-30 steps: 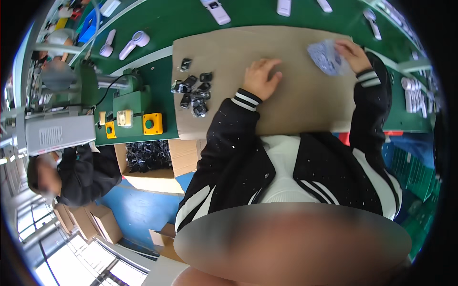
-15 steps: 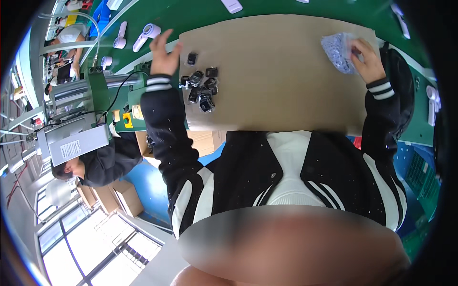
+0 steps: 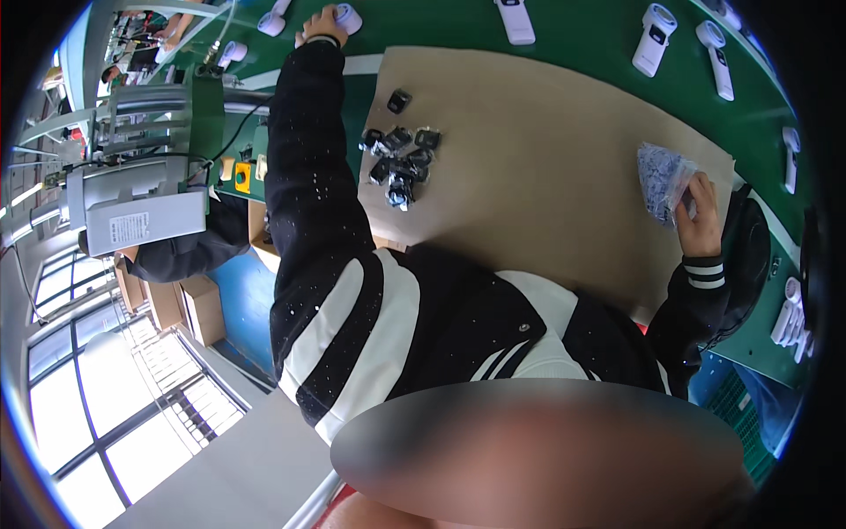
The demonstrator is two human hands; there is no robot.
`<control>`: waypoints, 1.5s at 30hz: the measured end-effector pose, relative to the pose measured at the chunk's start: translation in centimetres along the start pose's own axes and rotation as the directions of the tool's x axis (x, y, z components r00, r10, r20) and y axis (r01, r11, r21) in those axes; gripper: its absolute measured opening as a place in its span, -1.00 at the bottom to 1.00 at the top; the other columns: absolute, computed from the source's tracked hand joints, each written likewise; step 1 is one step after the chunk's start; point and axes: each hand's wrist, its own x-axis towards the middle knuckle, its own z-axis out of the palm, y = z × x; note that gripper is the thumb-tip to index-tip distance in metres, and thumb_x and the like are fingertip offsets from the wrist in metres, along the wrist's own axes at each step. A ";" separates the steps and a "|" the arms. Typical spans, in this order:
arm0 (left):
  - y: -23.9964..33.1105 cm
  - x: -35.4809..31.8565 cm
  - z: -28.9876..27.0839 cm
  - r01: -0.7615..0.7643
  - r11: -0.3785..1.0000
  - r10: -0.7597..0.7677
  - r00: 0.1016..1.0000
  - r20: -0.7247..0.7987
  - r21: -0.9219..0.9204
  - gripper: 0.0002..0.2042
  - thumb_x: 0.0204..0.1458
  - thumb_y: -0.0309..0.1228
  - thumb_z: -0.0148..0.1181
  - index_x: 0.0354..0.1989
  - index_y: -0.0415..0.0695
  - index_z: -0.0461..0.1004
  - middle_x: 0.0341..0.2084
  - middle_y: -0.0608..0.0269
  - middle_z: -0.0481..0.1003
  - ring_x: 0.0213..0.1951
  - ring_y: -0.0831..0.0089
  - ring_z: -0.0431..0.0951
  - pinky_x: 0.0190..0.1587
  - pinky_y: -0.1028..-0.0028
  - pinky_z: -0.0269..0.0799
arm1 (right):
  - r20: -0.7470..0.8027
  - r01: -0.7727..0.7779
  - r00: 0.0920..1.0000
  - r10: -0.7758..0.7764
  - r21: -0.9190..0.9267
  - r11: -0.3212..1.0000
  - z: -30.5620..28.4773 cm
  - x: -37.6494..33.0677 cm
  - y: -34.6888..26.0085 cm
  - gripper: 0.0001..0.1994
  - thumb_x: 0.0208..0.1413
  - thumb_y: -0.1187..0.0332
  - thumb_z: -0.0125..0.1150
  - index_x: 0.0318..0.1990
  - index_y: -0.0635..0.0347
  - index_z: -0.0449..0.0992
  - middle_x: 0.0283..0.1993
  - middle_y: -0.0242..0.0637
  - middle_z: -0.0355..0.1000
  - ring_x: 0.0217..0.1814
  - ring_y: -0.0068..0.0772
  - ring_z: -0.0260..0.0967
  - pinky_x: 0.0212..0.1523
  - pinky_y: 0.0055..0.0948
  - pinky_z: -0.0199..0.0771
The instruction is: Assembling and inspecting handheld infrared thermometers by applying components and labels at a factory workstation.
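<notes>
Bag (image 3: 661, 183) in right hand (image 3: 702, 214), device (image 3: 350, 18) by left hand (image 3: 322, 25)

Clear plastic bag (image 3: 661, 182), violet-grey inside; pale lilac round-headed device (image 3: 351, 19); tan cardboard sheet (image 3: 538, 167); green workbench (image 3: 582, 35); black plastic-wrapped parts (image 3: 399, 189); black fabric sleeve (image 3: 308, 167) speckled white; white-striped cuff (image 3: 705, 272)

A brown cardboard sheet (image 3: 529, 159) covers much of the green desk (image 3: 359, 104). On its left part sits a loose pile of wrapped black parts (image 3: 397, 167), with a single wrapped part (image 3: 398, 100) just apart. A clear bag of lilac-grey pieces (image 3: 659, 181) is at its right. Beyond a pale rail (image 3: 363, 65), handheld fans (image 3: 650, 53) lie spaced along a green strip (image 3: 423, 26).
</notes>
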 end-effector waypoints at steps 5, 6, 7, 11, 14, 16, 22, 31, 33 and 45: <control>3.3 0.5 -6.7 -0.150 0.983 0.108 0.940 0.323 0.110 -0.56 -0.13 -0.34 0.13 -0.03 -0.19 0.25 -0.19 0.10 0.39 -0.24 0.21 0.45 -0.24 0.33 0.35 | 0.081 0.031 0.996 -0.025 -0.069 0.997 -1.6 0.2 -1.2 -0.65 -0.18 0.65 -0.01 -0.14 0.27 0.38 -0.09 -0.17 0.30 -0.17 -0.15 0.18 -0.12 -0.42 0.23; 2.4 -0.4 -7.2 -0.132 0.983 0.084 0.942 0.325 0.127 -0.56 -0.13 -0.34 0.13 -0.03 -0.19 0.25 -0.19 0.10 0.39 -0.24 0.21 0.45 -0.24 0.33 0.35 | 0.087 0.050 0.995 -0.046 -0.054 0.997 -1.1 0.5 -0.9 -0.65 -0.18 0.65 -0.01 -0.14 0.27 0.38 -0.09 -0.17 0.30 -0.17 -0.15 0.18 -0.12 -0.42 0.23; 1.5 -1.4 -7.7 -0.112 0.988 0.080 0.961 0.266 0.109 -0.54 -0.14 -0.29 0.13 -0.04 -0.18 0.25 -0.19 0.09 0.40 -0.23 0.17 0.45 -0.22 0.29 0.35 | 0.075 0.065 0.995 -0.061 -0.047 0.997 -0.5 0.6 -0.5 -0.65 -0.18 0.65 -0.01 -0.13 0.26 0.38 -0.09 -0.17 0.30 -0.17 -0.15 0.18 -0.11 -0.41 0.23; 3.8 -3.3 -11.5 -0.061 0.998 0.063 0.994 0.092 -0.023 -0.48 -0.18 -0.16 0.16 -0.05 -0.17 0.26 -0.21 0.02 0.44 -0.22 0.02 0.48 -0.18 0.17 0.35 | 0.016 0.068 0.998 -0.067 -0.075 0.995 -0.3 0.1 0.2 -0.64 -0.17 0.65 -0.01 -0.12 0.23 0.39 -0.11 -0.18 0.30 -0.16 -0.15 0.18 -0.10 -0.40 0.22; 8.0 -6.3 -18.2 0.113 0.980 -0.087 0.984 0.156 -0.165 -0.45 -0.20 -0.17 0.21 -0.03 -0.18 0.24 -0.28 -0.02 0.49 -0.29 -0.04 0.51 -0.24 0.16 0.39 | 0.105 0.072 0.992 -0.065 -0.065 0.995 -0.9 -0.1 0.1 -0.64 -0.16 0.63 -0.01 -0.12 0.21 0.40 -0.13 -0.20 0.30 -0.16 -0.16 0.18 -0.10 -0.39 0.22; 10.6 -8.6 -19.3 0.232 0.877 -0.176 0.970 0.168 -0.422 -0.41 -0.22 -0.20 0.26 0.00 -0.17 0.22 -0.34 -0.04 0.52 -0.33 -0.05 0.53 -0.29 0.18 0.42 | 0.129 0.075 0.989 -0.066 -0.068 0.995 -1.2 -0.1 0.1 -0.64 -0.15 0.63 0.00 -0.12 0.20 0.40 -0.14 -0.20 0.30 -0.16 -0.16 0.18 -0.09 -0.39 0.21; 18.5 -18.4 -19.4 0.241 0.715 -0.089 0.962 0.256 -0.657 -0.36 -0.23 -0.02 0.26 -0.03 -0.16 0.25 -0.35 0.00 0.54 -0.32 0.01 0.55 -0.21 0.28 0.46 | 0.074 0.121 0.990 -0.120 -0.007 0.993 -0.4 0.4 0.0 -0.78 -0.06 0.57 0.03 -0.21 0.19 0.40 -0.20 -0.26 0.32 -0.20 -0.24 0.19 -0.11 -0.42 0.22; 18.7 -20.6 -18.9 0.312 0.784 -0.159 0.937 0.311 -0.537 -0.36 -0.13 0.09 0.12 -0.02 -0.19 0.28 -0.39 0.07 0.52 -0.32 0.11 0.55 -0.16 0.29 0.40 | 0.107 -0.122 0.989 0.097 0.260 0.958 -0.9 -1.2 2.0 -0.90 0.13 0.43 0.06 -0.24 0.24 0.41 -0.30 -0.34 0.38 -0.29 -0.46 0.24 -0.16 -0.53 0.24; 16.0 -20.4 -16.8 0.266 0.899 -0.210 0.959 0.191 -0.348 -0.43 -0.10 0.06 0.08 -0.04 -0.16 0.32 -0.34 0.08 0.50 -0.26 0.12 0.51 -0.12 0.26 0.33 | 0.080 -0.092 0.994 0.074 0.255 0.963 -1.1 -1.3 1.8 -0.89 0.13 0.42 0.07 -0.22 0.23 0.42 -0.30 -0.35 0.38 -0.30 -0.47 0.24 -0.17 -0.54 0.24; 10.6 -20.9 -14.4 0.214 0.945 -0.202 0.977 0.073 -0.248 -0.64 -0.09 -0.12 0.07 -0.27 -0.15 0.48 -0.30 0.08 0.48 -0.25 0.15 0.43 -0.15 0.21 0.21 | 0.056 -0.058 0.998 0.039 0.389 0.920 -4.2 -0.7 1.3 -0.85 0.19 0.45 -0.04 -0.16 0.29 0.42 -0.26 -0.32 0.35 -0.30 -0.50 0.19 -0.18 -0.57 0.21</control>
